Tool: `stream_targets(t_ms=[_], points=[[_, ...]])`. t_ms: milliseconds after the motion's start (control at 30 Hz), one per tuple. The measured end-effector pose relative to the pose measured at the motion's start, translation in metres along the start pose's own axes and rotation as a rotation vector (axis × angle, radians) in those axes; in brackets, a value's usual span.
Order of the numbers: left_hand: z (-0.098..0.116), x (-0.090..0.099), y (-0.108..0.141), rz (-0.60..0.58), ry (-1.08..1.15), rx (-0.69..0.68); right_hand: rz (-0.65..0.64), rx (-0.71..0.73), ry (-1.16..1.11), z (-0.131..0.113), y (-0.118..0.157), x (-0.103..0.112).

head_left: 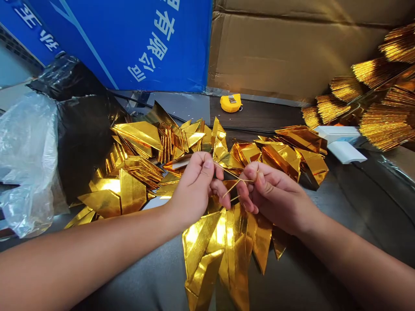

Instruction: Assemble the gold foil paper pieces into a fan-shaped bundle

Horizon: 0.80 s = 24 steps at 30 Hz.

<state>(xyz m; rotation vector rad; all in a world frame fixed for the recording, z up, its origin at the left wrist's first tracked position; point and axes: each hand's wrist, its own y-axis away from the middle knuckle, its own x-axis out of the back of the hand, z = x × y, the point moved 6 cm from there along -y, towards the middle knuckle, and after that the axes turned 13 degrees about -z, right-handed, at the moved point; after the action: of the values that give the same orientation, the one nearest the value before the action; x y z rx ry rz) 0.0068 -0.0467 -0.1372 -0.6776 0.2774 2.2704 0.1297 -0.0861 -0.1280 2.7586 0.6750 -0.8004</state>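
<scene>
A thin tan rubber band (231, 188) crosses over itself in the gap between my hands. My left hand (197, 183) pinches one end of it between thumb and forefinger, the other fingers curled. At the opposite end, my right hand (275, 196) grips the band with thumb and fingertips. Just below both hands lies a fan of folded shiny gold paper pieces (227, 246), their pointed ends towards me. Behind my fingers, more folded gold paper (138, 136) is heaped on the dark table, and part of it is hidden by my hands.
A yellow tape measure (231, 103) lies near a cardboard box (275, 52). A blue panel with white lettering (155, 26) stands behind. Black plastic (87, 134) and clear plastic (29, 155) are at left. At right are bundled gold paper fans (384, 125) and a white object (345, 144).
</scene>
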Motion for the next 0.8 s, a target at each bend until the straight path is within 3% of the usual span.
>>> stream_targets(t_ms=[167,367,600,800], points=[[0.001,0.001,0.001,0.025,-0.005,-0.011,0.054,0.005,-0.01,-0.001,0.0,0.005],[-0.004,-0.006,0.001,-0.081,-0.14,0.035,0.039,0.052,0.03,0.006,-0.001,0.0],[-0.005,-0.01,0.0,-0.156,-0.215,0.022,0.046,0.009,0.127,0.012,0.001,0.002],[-0.003,-0.006,-0.001,-0.119,-0.288,0.014,0.067,0.126,0.091,0.001,-0.001,-0.002]])
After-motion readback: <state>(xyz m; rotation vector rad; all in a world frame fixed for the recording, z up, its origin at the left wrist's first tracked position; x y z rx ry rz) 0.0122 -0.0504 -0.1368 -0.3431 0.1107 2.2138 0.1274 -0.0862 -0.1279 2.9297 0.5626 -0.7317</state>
